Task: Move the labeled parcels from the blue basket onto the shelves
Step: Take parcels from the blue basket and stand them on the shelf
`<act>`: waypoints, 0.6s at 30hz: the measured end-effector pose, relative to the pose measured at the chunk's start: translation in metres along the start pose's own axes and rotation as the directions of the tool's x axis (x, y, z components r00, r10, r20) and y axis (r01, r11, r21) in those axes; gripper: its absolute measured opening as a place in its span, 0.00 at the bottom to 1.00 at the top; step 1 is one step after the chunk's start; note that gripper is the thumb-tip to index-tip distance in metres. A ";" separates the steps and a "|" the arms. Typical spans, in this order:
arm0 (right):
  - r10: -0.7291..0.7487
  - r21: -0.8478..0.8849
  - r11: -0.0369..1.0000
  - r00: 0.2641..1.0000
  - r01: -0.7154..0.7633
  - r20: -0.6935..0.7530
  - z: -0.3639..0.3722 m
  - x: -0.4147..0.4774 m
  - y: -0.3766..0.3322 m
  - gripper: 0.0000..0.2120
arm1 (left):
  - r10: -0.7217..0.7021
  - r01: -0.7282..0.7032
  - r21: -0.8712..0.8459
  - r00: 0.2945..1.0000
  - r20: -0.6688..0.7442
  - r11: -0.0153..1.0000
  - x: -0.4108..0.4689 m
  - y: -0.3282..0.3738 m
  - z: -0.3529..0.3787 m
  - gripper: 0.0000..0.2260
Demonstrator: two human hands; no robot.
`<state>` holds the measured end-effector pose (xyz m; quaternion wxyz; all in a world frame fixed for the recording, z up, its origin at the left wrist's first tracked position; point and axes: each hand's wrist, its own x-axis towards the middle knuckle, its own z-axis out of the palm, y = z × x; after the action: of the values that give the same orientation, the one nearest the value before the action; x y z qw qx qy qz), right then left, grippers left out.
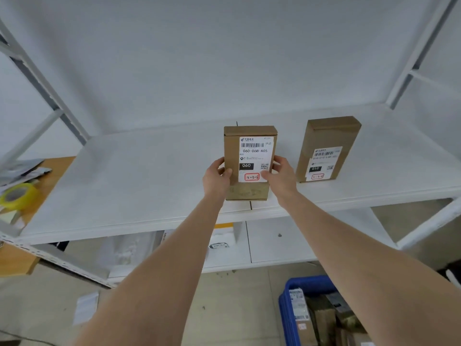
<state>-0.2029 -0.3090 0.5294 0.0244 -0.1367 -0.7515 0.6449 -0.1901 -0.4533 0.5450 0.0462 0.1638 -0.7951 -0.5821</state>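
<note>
Centre frame: my left hand (216,177) and right hand (280,176) grip parcel (250,156) by long sides, fingers (225,174) curled round edges. Likely keeps label readable while lining up on shelf (124,183) beside second parcel (327,148).

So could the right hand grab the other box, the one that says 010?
Probably yes, once it lets go: the right hand grips the 060 parcel, and the 010 parcel sits just beside it on the shelf, nothing between.

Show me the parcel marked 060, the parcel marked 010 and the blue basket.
parcel marked 060 (252,158): head view, on its white label.
parcel marked 010 (327,156): head view, on its white label.
blue basket (309,282): head view, on its back rim.
</note>
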 end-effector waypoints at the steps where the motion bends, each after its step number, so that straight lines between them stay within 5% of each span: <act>1: 0.008 -0.001 1.000 1.000 -0.008 0.008 0.001 0.004 0.002 0.26 | -0.007 0.007 -0.012 1.000 -0.004 1.000 0.003 -0.001 0.003 0.17; 18: -0.014 -0.006 1.000 0.997 0.015 0.078 0.055 0.018 0.029 0.24 | -0.043 0.047 0.047 0.995 -0.094 0.998 0.029 -0.043 -0.021 0.15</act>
<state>-0.2273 -0.3538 0.4896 -0.0007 -0.1060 -0.7549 0.6472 -0.2036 -0.4930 0.5082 0.0659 0.2097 -0.8024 -0.5549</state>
